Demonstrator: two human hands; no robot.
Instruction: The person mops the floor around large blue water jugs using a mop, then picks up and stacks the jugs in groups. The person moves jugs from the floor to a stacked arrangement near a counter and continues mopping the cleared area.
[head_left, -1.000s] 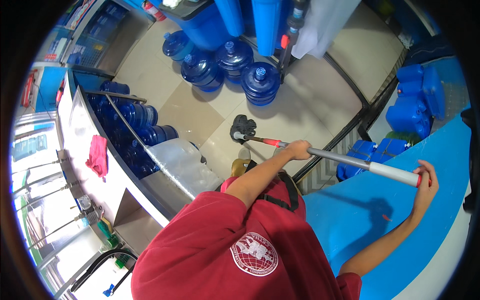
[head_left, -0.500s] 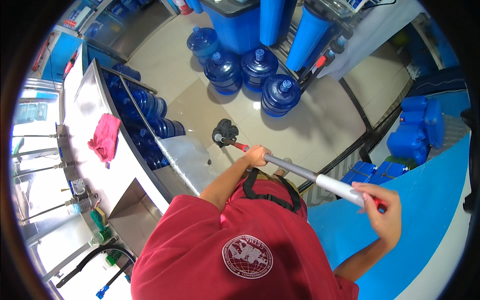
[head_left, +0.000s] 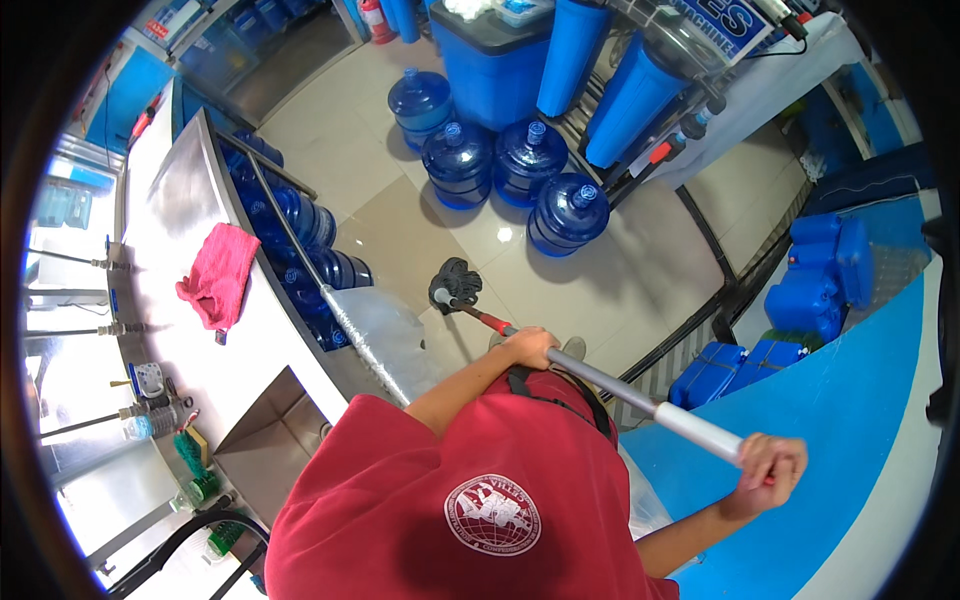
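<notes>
Both my hands hold a long mop. My left hand (head_left: pixel 530 346) grips the grey metal handle (head_left: pixel 610 385) about midway, just above its red section. My right hand (head_left: pixel 768 470) is closed around the white upper end of the handle. The dark mop head (head_left: pixel 455 285) rests on the beige tiled floor (head_left: pixel 400 230) in front of me, close to the end of the steel counter. My red shirt fills the lower middle of the view and hides my feet.
A steel counter (head_left: pixel 180 230) runs along the left, with a pink cloth (head_left: pixel 220 285) on it and a sink (head_left: pixel 265 450). Blue water jugs (head_left: pixel 500 160) stand on the floor ahead, below tall blue filter cylinders (head_left: pixel 620 80). Blue containers (head_left: pixel 815 285) sit to the right.
The mop head has slid a little closer to me along the floor. My right hand has come down and inward with the handle's end. The view has tilted toward the counter.
</notes>
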